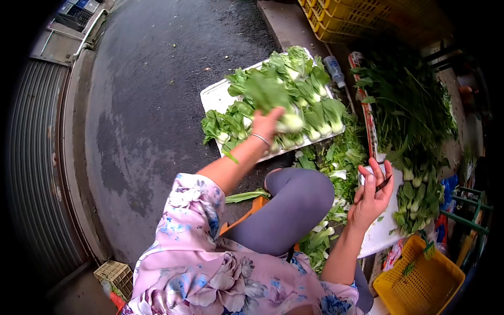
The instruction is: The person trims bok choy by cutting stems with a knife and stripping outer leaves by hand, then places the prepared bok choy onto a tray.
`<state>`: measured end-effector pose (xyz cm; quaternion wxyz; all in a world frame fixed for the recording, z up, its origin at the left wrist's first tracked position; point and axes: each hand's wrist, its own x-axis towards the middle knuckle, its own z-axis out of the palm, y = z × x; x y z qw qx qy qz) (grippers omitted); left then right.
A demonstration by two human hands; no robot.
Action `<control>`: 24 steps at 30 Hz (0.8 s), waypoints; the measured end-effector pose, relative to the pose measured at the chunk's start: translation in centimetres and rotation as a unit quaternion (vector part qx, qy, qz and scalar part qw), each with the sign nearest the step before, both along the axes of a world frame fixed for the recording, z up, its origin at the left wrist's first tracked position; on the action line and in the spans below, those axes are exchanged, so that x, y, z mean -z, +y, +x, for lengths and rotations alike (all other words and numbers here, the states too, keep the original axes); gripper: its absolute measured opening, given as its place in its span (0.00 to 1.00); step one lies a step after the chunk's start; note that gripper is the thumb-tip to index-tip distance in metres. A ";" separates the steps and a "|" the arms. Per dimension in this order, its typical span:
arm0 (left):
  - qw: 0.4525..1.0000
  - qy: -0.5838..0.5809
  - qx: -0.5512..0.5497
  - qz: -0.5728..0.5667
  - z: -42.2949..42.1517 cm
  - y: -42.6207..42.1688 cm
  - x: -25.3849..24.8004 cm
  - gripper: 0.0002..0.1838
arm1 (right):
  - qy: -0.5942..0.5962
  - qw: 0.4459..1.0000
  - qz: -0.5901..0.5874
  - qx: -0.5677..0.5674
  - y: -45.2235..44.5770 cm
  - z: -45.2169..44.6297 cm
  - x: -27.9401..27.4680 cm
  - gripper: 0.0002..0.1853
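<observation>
My left hand [266, 127], with a bracelet at the wrist, is closed around a bok choy [270, 94] above the white tray [212, 97]. That bok choy is blurred by motion, its white base pointing right. Rows of bok choy [320, 113] lie on the tray, leaves and pale stems showing. My right hand [370, 202] is raised at the right, palm up and fingers curled, with a small dark knife [384, 182] held in it. Below the right hand is a white board [380, 233] with more bok choy [415, 202] at its right side.
Loose leaves and trimmings [341, 157] cover the ground between tray and board. Dark leafy greens [404, 105] are heaped at the right. A plastic bottle [334, 71] lies beside the tray. Yellow crates [346, 18] stand at the back; a yellow basket [420, 278] sits lower right.
</observation>
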<state>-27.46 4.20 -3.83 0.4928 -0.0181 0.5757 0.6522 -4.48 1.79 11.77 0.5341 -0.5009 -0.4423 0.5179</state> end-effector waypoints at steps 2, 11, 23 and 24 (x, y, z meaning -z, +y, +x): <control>0.990 0.015 -0.083 -0.111 -6.5 -1.0 4.5 0.33 | -0.045 0.999 0.016 0.024 0.3 0.1 1.2 0.26; 0.856 0.299 -0.089 -0.412 -21.6 -1.5 15.9 0.40 | -0.217 0.954 -0.202 -0.041 -2.5 6.8 12.6 0.17; 0.967 0.004 0.107 -0.233 -24.7 5.2 27.9 0.34 | -0.166 0.900 -0.402 -0.034 -5.8 6.3 16.8 0.15; 0.958 0.015 0.132 -0.254 -26.2 4.0 31.1 0.36 | -0.147 0.903 -0.403 -0.037 -5.9 6.2 17.0 0.16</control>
